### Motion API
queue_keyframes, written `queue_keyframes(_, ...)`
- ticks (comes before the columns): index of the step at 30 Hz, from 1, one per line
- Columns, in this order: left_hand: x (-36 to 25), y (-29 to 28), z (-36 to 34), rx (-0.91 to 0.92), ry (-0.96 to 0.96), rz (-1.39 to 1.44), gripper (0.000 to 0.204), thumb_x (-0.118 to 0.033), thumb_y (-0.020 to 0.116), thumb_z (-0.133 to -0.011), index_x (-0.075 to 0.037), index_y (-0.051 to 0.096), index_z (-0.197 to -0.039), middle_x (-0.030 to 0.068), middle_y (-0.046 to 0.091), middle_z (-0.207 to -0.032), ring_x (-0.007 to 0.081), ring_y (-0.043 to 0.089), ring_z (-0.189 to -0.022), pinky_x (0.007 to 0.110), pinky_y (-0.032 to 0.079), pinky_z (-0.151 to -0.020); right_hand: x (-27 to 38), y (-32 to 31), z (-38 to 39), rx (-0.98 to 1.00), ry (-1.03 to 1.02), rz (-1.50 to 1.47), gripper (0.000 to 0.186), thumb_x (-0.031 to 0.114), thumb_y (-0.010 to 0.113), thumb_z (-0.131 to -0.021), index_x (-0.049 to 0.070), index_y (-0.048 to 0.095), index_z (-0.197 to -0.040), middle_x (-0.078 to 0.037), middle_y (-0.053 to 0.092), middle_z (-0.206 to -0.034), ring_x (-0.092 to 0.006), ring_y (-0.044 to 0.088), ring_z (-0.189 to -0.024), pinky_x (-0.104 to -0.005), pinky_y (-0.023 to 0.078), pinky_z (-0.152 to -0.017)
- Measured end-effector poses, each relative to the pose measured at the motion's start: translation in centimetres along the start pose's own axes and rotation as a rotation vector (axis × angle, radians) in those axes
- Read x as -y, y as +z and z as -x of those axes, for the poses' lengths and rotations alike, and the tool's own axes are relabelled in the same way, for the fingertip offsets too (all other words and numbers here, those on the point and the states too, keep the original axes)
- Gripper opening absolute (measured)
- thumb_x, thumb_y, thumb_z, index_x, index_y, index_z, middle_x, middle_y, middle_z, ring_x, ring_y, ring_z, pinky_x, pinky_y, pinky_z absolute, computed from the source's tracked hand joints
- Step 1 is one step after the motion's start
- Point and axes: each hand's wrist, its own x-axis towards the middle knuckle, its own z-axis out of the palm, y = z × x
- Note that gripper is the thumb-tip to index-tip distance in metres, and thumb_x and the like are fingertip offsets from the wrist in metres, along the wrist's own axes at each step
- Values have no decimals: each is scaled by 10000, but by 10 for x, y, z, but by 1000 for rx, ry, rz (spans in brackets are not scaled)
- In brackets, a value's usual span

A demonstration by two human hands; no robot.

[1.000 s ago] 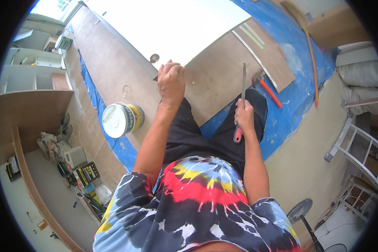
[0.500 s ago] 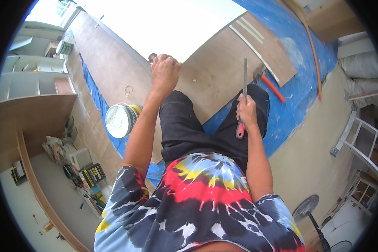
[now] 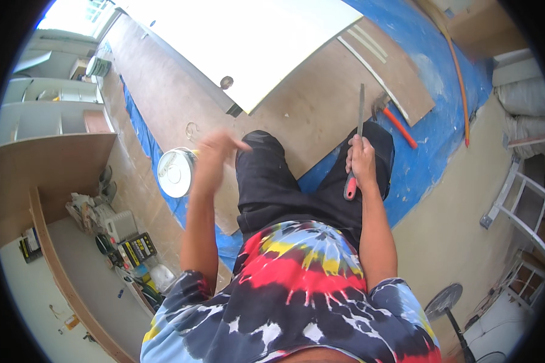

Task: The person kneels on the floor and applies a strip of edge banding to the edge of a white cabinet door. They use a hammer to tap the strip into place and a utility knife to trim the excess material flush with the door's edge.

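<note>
My right hand [image 3: 361, 160] is closed around a flat metal file [image 3: 361, 109] with a red and black handle, its blade pointing away from me above my thigh. Smeared by motion, my left hand [image 3: 215, 156] hovers between the white bucket [image 3: 174, 173] and my knee; whether it holds anything is unclear. Just beyond that hand, the near corner of a large white door-like panel [image 3: 260, 54] shows a round hole [image 3: 226, 82] close to its edge. A dark notch or fitting [image 3: 234, 111] sits on the panel's side below the hole.
A hammer [image 3: 399, 127] with an orange handle lies right of my knee on blue sheeting [image 3: 427, 145]. Brown boards [image 3: 399, 78] lie beside it. To the right stand a ladder [image 3: 515, 206] and a fan [image 3: 445, 302]; tools and containers [image 3: 124, 236] crowd the left.
My left hand has come off the panel's corner and moved back toward me, uncovering the round hole. The file stays in my right hand.
</note>
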Motion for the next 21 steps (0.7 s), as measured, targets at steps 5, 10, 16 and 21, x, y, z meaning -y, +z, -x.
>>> queue_keyframes(5, 6, 51, 11, 182, 558, -776, 180, -102, 675, -920, -31, 734, -1075, 43, 757, -912, 167, 707, -957, 311, 529, -849, 16, 24, 1, -31, -281, 312, 400, 364, 446, -1088, 6, 572, -963, -90, 514, -599, -231, 527, -495, -355, 420, -456)
queue_keyframes(10, -38, 26, -90, -616, 449, -513, 252, -261, 719, -922, -32, 755, -1020, 175, 740, -990, 307, 711, -953, 391, 518, -878, -7, 56, -3, 65, -532, 656, 298, 280, 496, -1062, 16, 540, -933, -261, 616, -666, -497, 624, -652, -541, 488, -570)
queue_keyframes(16, -35, 11, -207, -677, 250, -1029, 557, -417, 512, -1008, -120, 500, -1479, 187, 400, -1574, 398, 303, -1491, 540, 209, -1231, 13, 70, -20, 75, -619, 931, 250, 245, 508, -1047, 23, 530, -933, -287, 627, -671, -485, 653, -663, -574, 501, -558)
queue_keyframes(21, -19, 16, -211, -686, 232, -1064, 655, -483, 383, -1010, -129, 372, -1562, 159, 281, -1649, 378, 142, -1553, 558, 68, -1257, 101, 83, -98, -171, -739, 895, 263, 268, 510, -1033, 28, 534, -928, -277, 634, -665, -475, 653, -634, -559, 511, -542)
